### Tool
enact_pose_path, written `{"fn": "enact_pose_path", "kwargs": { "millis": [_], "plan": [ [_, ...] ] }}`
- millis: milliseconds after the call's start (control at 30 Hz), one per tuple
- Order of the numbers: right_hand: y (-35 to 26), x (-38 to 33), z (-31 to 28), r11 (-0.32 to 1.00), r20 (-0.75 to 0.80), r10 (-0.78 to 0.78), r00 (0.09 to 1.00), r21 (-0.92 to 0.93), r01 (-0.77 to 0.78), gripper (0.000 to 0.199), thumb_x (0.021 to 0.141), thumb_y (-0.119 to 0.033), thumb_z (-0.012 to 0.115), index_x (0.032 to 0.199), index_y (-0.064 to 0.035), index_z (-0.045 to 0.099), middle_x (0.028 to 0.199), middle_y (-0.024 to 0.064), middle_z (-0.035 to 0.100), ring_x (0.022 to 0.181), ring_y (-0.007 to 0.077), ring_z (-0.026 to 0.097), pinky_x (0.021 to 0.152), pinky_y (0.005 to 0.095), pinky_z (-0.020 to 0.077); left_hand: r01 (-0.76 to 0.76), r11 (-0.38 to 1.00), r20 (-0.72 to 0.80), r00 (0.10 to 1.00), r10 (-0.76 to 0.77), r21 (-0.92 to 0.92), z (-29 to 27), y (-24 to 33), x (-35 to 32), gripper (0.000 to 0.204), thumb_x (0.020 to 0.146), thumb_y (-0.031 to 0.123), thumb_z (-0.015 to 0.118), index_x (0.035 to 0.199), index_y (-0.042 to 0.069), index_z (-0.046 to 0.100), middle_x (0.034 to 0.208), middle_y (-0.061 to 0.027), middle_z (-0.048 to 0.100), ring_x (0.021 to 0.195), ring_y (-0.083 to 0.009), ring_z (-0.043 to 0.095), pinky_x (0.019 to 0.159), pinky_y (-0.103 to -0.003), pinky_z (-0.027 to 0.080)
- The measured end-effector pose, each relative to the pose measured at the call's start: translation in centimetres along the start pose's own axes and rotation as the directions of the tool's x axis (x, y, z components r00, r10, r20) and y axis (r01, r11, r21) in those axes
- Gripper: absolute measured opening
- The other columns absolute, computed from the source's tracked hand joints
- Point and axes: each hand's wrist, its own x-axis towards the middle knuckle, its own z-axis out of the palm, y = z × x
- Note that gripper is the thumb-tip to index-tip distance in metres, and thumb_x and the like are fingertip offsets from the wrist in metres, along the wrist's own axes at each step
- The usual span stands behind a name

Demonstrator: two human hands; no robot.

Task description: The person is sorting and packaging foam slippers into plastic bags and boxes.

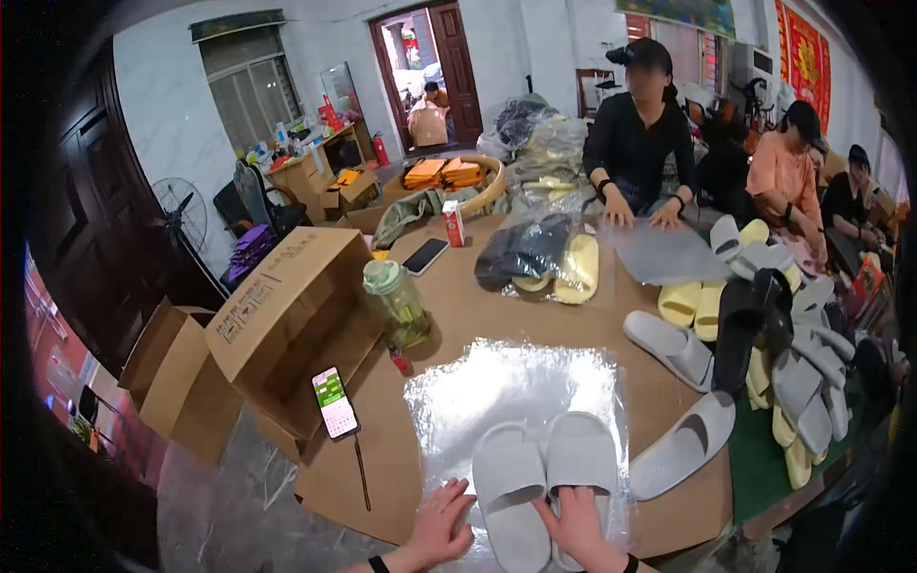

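Observation:
A pair of light grey slippers (513,477) lies side by side on a shiny clear plastic bag (444,406), toes pointing away from me. My right hand (578,528) grips the pair: its fingers reach into the right slipper's opening, and the thumb rests at the left slipper's inner edge. Beside the left slipper, my left hand (443,523) touches the bag with its fingers apart, holding nothing. Two loose grey slippers, one nearer (683,446) and one farther (671,346), lie to the right of the bag.
A heap of grey, yellow and black slippers (802,396) covers the right side. Left are a lit phone (334,403), a green bottle (396,304) and an open cardboard box (287,296). Bagged slippers (540,258) lie farther back. Across the table, a person (642,143) handles a clear bag (669,253).

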Motion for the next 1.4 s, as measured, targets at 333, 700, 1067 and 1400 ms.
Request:
{"fn": "enact_pose_path", "kwargs": {
  "millis": [333,700,1067,1400],
  "plan": [
    [0.1,0.5,-0.1,0.996,0.009,0.050,0.999,0.079,-0.051,0.044,0.085,-0.027,0.077,0.108,0.0037,0.058,0.106,0.0267,0.054,0.097,0.0478,0.052,0.080,0.0537,0.0453,0.037,0.999,0.036,0.999,-0.037,-0.022,-0.1,-0.6,0.1,0.053,0.080,0.015,0.063,0.131,0.004,0.056,0.148,-0.0200,0.047,0.141,-0.0399,0.040,0.117,-0.054,0.030],
    [0.5,0.2,-0.1,0.989,0.019,0.102,0.995,0.102,-0.103,0.040,0.084,-0.023,0.078,0.109,0.0019,0.060,0.104,0.0246,0.058,0.094,0.0460,0.055,0.078,0.0514,0.0474,0.024,0.998,0.047,0.999,-0.021,-0.064,0.0,-0.9,0.0,0.053,0.083,0.017,0.063,0.134,0.005,0.053,0.150,-0.0210,0.045,0.143,-0.0407,0.037,0.116,-0.055,0.029],
    [0.2,0.0,0.0,0.989,0.000,0.108,0.994,0.097,-0.108,0.039,0.084,-0.023,0.077,0.110,0.0025,0.061,0.103,0.0234,0.058,0.092,0.0460,0.056,0.076,0.0515,0.0464,0.025,0.997,0.060,0.998,-0.020,-0.071,-0.1,-1.2,0.0,0.054,0.082,0.017,0.063,0.134,0.006,0.054,0.150,-0.0210,0.044,0.142,-0.0411,0.037,0.116,-0.055,0.029],
    [1.5,-0.6,0.4,0.983,0.078,0.153,0.985,0.090,-0.160,0.051,0.082,-0.021,0.077,0.122,0.0041,0.060,0.118,0.0288,0.059,0.104,0.0505,0.055,0.089,0.0535,0.0455,0.084,0.993,0.134,0.988,-0.072,-0.085,0.2,-1.8,0.1,0.050,0.083,0.017,0.063,0.132,0.008,0.057,0.152,-0.0200,0.042,0.143,-0.0399,0.037,0.115,-0.055,0.029]
  ]
}}
